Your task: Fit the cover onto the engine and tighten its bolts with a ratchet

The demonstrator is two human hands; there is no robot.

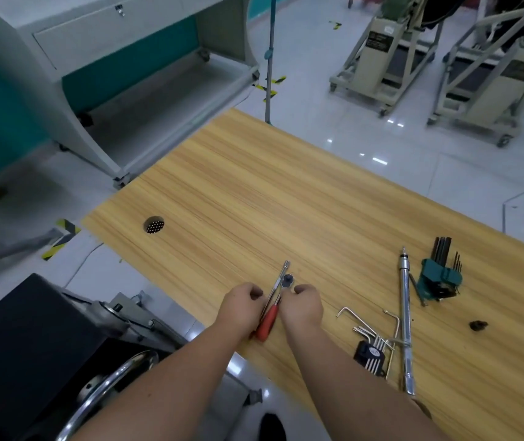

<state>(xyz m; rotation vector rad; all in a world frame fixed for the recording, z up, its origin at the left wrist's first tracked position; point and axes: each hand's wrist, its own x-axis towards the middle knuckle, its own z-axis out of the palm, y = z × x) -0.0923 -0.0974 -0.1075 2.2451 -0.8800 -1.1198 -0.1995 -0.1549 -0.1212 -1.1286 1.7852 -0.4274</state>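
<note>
A red-handled ratchet is being held low over the wooden table, between two hands. Its handle is being gripped by the left hand; its dark round head is being pinched by the right hand. Hex keys are lying nearby to the right.

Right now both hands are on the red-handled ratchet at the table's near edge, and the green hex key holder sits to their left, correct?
Not quite. The head view shows the holder to the right of the hands, not left. Both hands do hold the ratchet at the table's near edge.
</note>
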